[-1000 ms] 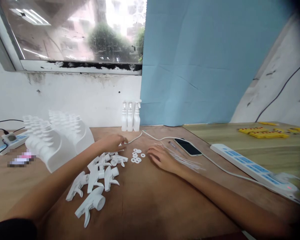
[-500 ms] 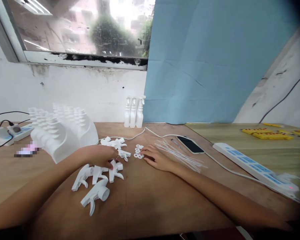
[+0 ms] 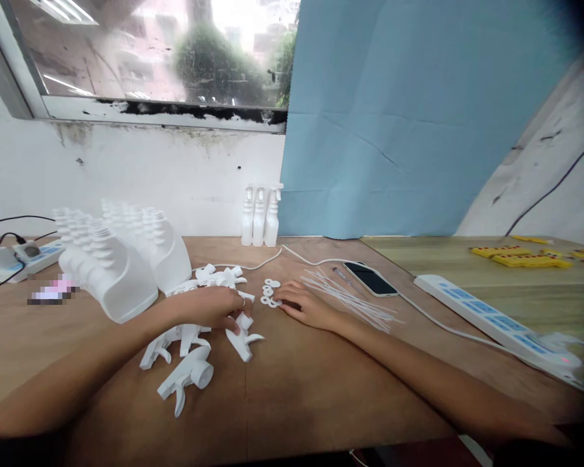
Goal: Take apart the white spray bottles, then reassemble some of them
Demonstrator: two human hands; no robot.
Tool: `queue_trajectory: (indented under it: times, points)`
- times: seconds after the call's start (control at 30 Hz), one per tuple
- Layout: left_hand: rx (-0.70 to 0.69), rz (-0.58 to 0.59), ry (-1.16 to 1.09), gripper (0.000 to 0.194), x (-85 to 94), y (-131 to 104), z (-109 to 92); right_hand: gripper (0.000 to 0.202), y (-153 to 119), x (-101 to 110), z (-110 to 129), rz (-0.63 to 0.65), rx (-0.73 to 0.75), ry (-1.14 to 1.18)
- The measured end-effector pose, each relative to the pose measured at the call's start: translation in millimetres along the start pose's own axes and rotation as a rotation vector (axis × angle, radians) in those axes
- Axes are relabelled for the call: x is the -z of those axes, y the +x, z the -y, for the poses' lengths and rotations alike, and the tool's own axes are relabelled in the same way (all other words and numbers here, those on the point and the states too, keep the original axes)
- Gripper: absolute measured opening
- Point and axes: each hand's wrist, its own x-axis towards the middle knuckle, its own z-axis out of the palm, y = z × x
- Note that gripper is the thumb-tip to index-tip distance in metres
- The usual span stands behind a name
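Note:
My left hand (image 3: 220,307) is closed on a white spray trigger head (image 3: 242,338), whose nozzle end points down over the brown table. Below and left of that hand lie more white trigger heads (image 3: 187,376), and others (image 3: 219,277) sit just behind it. My right hand (image 3: 307,307) rests on the table with its fingertips at the right edge of a small group of flat white rings (image 3: 267,292). Its fingers are bent and slightly apart; whether they pinch a ring is hard to see. Thin white tubes (image 3: 353,299) lie to the right of this hand.
White bottles (image 3: 121,259) stand packed at the left. Three spray bottles (image 3: 259,217) are upright by the wall. A phone (image 3: 370,279), a cable and a long power strip (image 3: 491,321) lie at the right. Yellow pieces (image 3: 530,259) are farther back.
My left hand has moved to the right, taking one trigger head with it and tilting it. My right hand has stayed nearly still beside the rings.

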Motion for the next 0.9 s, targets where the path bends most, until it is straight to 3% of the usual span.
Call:
queue_trajectory:
  times: [0.1,0.27,0.47,0.7,0.9]
  points:
    - [-0.037,-0.021,-0.054,0.021,-12.7,7.7,-7.0,0.024,0.2,0.0,-0.9,0.006,-0.006,-0.009]
    - [-0.057,-0.189,-0.173,0.032,-39.0,17.1,-16.5,0.023,-0.1,-0.5,-2.6,0.007,-0.006,-0.008]
    - [-0.041,-0.219,-0.462,0.04,-62.8,20.6,-15.8,0.02,-1.0,-2.2,-3.9,-0.013,-0.033,-0.008]
    - [-0.022,-0.234,-0.473,0.049,-64.8,20.1,-17.7,0.015,-1.0,-1.4,1.1,-0.107,-0.069,0.053]
    - [-0.044,-0.261,-0.507,0.049,-64.2,19.5,-18.8,0.01,5.6,5.5,35.2,-0.236,-0.067,0.209]
